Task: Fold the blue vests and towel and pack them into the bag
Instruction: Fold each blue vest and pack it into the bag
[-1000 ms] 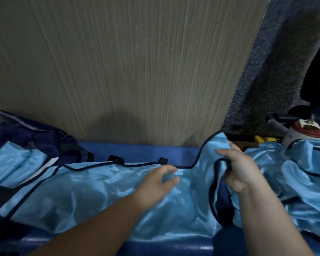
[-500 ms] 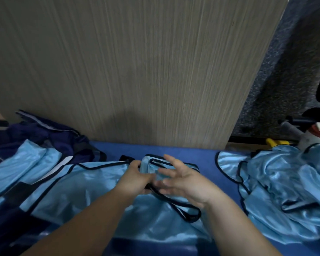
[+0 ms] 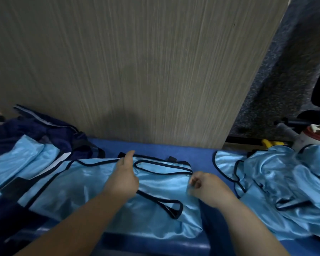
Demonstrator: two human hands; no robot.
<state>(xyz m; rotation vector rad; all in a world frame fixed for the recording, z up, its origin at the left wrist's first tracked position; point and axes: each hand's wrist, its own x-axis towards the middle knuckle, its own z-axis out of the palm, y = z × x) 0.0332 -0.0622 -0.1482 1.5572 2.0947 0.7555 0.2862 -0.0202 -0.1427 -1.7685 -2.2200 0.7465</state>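
Vest: half-folded light-blue vest (image 3: 161, 182) lies flat on the blue tabletop (image 3: 198, 150), its right side doubled toward the middle, black trim looped on top.
Left hand: your left hand (image 3: 125, 175) lies on the vest's middle, fingers straight, likely pinning the slippery fold.
Right hand: your right hand (image 3: 206, 186) sits at the vest's right edge, fingers curled; blur hides any pinch, so I cannot tell.
Pile: more vests (image 3: 288, 183) heaped right of the vest, handy for you.
Bag: dark navy bag (image 3: 50, 132), I judge, left of the vest, 1 pale-blue bundle (image 3: 26, 159) at its mouth.
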